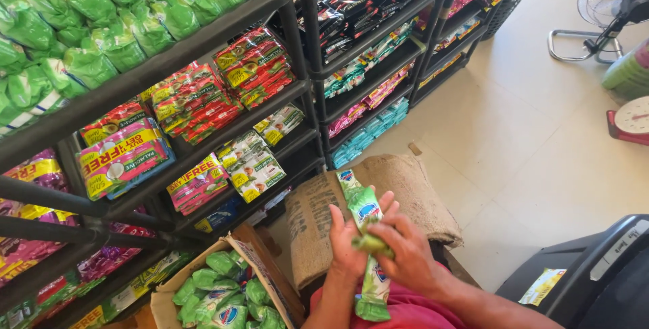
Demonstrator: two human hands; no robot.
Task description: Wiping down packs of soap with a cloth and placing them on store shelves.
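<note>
Both of my hands hold a strip of green and white sachets (366,209) in front of me, low in the head view. My left hand (350,242) grips the strip from the left side. My right hand (404,248) pinches it in the middle, fingers closed over the folded part. One end of the strip sticks up past my fingers and the other end (372,300) hangs down over my red clothing. Just left of my hands stands an open cardboard box (251,251) with several similar green sachet packs (223,295) inside.
Dark metal shelves (203,52) on the left carry green, red and pink packets. A brown burlap sack (412,194) lies behind my hands. A red and white scale (632,123) and a fan (605,11) stand at the right on the tiled floor. A black bin (588,268) is bottom right.
</note>
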